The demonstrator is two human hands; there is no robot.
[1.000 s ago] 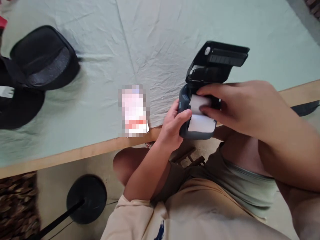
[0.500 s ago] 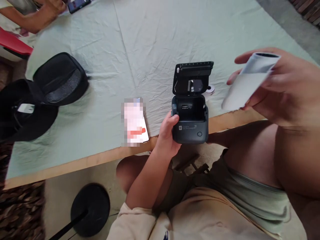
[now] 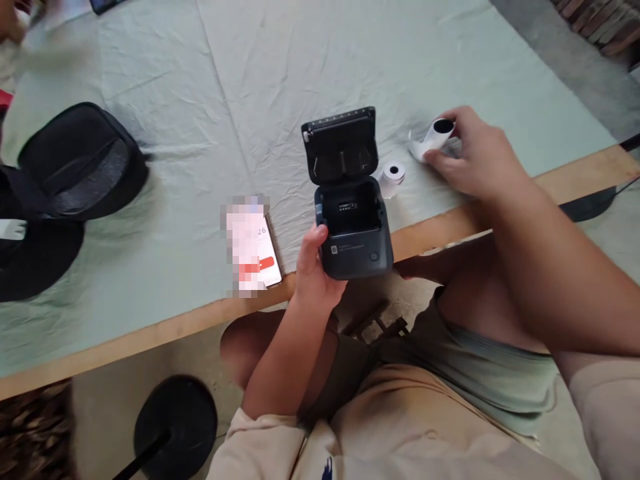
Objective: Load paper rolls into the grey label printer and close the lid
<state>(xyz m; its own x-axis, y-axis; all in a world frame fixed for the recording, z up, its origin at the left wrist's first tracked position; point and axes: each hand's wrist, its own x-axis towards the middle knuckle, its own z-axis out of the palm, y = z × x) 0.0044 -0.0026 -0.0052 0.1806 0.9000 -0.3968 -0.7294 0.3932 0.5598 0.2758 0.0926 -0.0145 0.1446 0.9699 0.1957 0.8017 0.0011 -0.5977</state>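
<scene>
Nearest me, the left hand (image 3: 313,277) wraps its grip around the side of a small dark printer (image 3: 356,230), propping it at the front edge of the desk (image 3: 165,320) so the lid stands up and the empty paper bay faces the person. Just left of it lies a phone (image 3: 253,247). Beyond the printer a small paper roll (image 3: 393,175) rests on the cloth. Further right, the right hand (image 3: 477,160) pinches a larger paper roll (image 3: 433,137) down against the cloth, well apart from the bay. Far left sits an open black case (image 3: 75,167).
</scene>
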